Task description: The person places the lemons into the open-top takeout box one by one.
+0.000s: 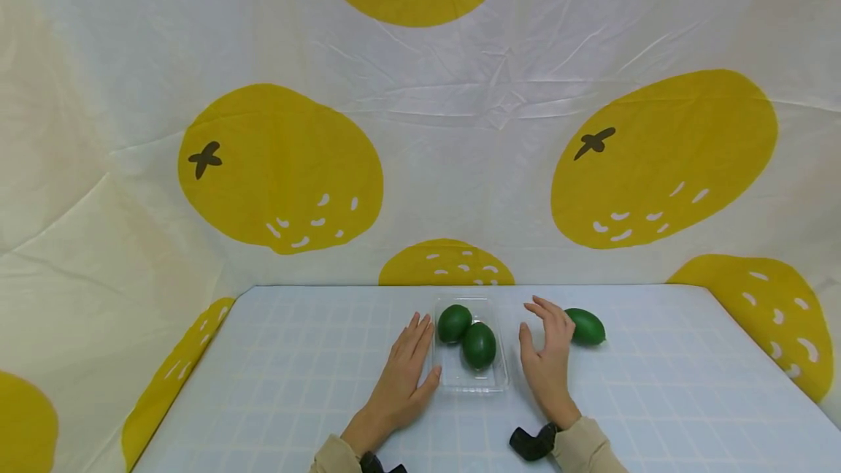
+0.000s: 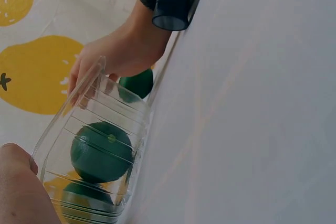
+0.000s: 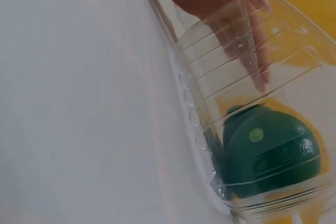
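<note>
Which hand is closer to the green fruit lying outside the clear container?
Right. The right hand is immediately beside the loose green fruit, contact unclear; the left hand is farther off, beyond the clear container, at its left side.

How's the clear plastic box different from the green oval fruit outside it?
The clear plastic box is see-through; the green oval fruit isn't. The box has straight sides, while the fruit is rounded. The box is bigger than the fruit. Both sit on the pale blue checked cloth.
</note>
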Motion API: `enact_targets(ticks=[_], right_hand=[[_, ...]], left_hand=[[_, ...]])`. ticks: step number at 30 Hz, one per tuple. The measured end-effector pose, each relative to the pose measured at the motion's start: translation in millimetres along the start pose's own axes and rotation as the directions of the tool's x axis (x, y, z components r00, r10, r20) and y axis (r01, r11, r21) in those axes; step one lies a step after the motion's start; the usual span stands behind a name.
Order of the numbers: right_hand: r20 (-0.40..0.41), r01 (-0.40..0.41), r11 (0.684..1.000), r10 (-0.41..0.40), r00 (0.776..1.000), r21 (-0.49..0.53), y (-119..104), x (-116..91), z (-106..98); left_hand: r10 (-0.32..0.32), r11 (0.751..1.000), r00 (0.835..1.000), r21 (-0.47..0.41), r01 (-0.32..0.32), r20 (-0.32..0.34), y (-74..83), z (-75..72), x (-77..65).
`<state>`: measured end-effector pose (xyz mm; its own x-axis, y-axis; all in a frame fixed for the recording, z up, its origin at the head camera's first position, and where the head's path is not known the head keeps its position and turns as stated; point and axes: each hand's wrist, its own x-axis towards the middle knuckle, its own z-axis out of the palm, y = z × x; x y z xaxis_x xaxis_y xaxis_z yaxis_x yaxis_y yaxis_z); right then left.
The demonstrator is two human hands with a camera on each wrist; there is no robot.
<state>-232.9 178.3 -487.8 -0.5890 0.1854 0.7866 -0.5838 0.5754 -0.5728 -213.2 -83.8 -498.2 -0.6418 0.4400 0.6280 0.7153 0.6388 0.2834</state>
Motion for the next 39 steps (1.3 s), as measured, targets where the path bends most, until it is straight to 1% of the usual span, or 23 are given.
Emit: enact_targets(ticks=[2,4,7,9,12,14,16,19,23,26,28,32,34,39], right_hand=[[-0.033,-0.035,0.998,0.034,0.999,-0.047,1,0,-4],[-0.047,-0.08,0.993,0.076,0.996,-0.09,1,-1,-8],[-0.069,-0.164,0.974,0.155,0.985,-0.156,2,-5,-14],[-0.073,-0.225,0.954,0.214,0.974,-0.197,3,-9,-17],[-0.053,-0.314,0.919,0.31,0.949,-0.239,3,-12,-21],[-0.027,-0.354,0.904,0.358,0.933,-0.241,4,-14,-23],[-0.004,-0.379,0.896,0.389,0.921,-0.23,5,-14,-24],[0.007,-0.391,0.896,0.401,0.916,-0.208,10,-13,-25],[-0.005,-0.378,0.906,0.384,0.923,-0.192,19,-10,-28],[-0.009,-0.379,0.906,0.384,0.923,-0.186,25,-5,-31],[0.001,-0.398,0.9,0.405,0.914,-0.178,28,-2,-33],[0.038,-0.451,0.874,0.464,0.885,-0.18,33,4,-37],[0.055,-0.467,0.866,0.483,0.874,-0.182,35,7,-39],[0.07,-0.453,0.872,0.472,0.879,-0.186,41,13,-41]], left_hand=[[0.0,1.0,1.0,0.01,0.0,0.004,0.1,-0.5,-0.2],[-0.001,1.0,1.0,0.014,0.001,0.006,0.2,-0.9,-0.2],[-0.006,1.0,1.0,0.013,0.006,0.012,0.0,-0.5,-0.5],[-0.011,1.0,1.0,0.008,0.011,0.015,-0.3,-0.1,-0.7],[-0.016,1.0,1.0,0.001,0.016,0.018,-0.8,0.4,-1.1],[-0.015,1.0,1.0,-0.002,0.015,0.014,-0.7,0.2,-1.1],[-0.016,1.0,1.0,-0.002,0.016,0.012,-0.7,0.2,-1.3],[-0.018,1.0,1.0,-0.002,0.018,0.012,-0.8,0.3,-1.4],[-0.019,1.0,1.0,-0.008,0.02,0.015,-0.9,0.2,-1.0],[-0.016,1.0,1.0,-0.014,0.016,0.016,-0.8,0.0,-0.3],[-0.016,1.0,1.0,-0.016,0.016,0.016,-0.7,-0.1,0.0],[-0.015,1.0,1.0,-0.01,0.016,0.013,-0.5,-0.6,0.0],[-0.02,1.0,1.0,-0.009,0.02,0.018,-0.1,-1.0,-0.1],[-0.025,1.0,0.999,-0.013,0.026,0.026,0.8,-1.7,0.0]])
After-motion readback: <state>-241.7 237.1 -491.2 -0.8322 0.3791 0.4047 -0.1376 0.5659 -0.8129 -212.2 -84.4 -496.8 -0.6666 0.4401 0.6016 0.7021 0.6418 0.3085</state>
